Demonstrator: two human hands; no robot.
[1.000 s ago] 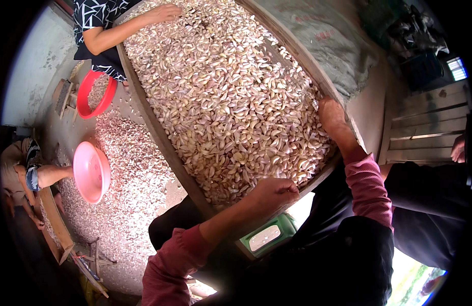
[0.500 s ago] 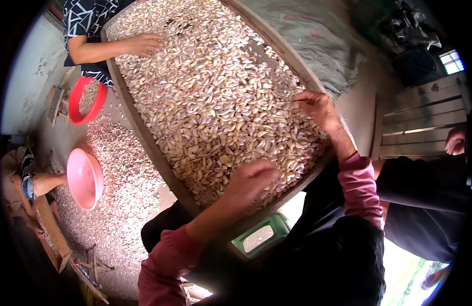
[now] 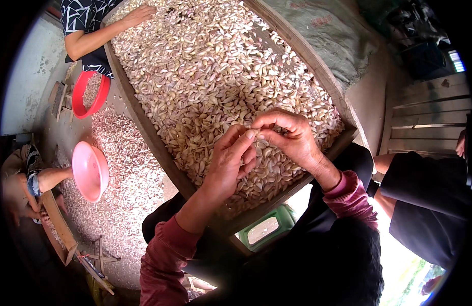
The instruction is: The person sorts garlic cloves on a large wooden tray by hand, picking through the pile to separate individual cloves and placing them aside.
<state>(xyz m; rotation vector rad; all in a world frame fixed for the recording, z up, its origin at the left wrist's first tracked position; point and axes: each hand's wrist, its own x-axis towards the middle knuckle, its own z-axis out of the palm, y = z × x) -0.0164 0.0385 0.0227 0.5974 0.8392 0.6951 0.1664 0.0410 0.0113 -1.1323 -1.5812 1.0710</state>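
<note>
- The garlic cloves (image 3: 195, 81) lie loose in a thick spread across the wooden-rimmed worktop (image 3: 323, 71), pale with purplish streaks, many overlapping.
- The left hand (image 3: 231, 155) is pinched, thumb and forefinger meeting over the near part of the spread, the other fingers curled loosely.
- The right hand (image 3: 289, 137) meets it tip to tip, thumb and forefinger also pinched; between the two shows a small pale piece, apparently a single garlic clove (image 3: 256, 133), mostly covered by the fingertips.
- Each clove should weigh next to nothing, so a light pinch ought to carry it; squeezing hard risks bruising the flesh.
- The body is likely firm but the skin papery and brittle, apt to flake or slide under the fingers.
- The curved shape would probably roll if gripped at the tapering tip; the plump middle gives the surest hold, with one end left free for the other hand.
- Crowded cloves could shift together, so one lying on top looks easiest to take.
- A co-worker's hand (image 3: 140, 14) rests on the spread at the far left; more cloves sit in the red basin (image 3: 79, 102).
</note>
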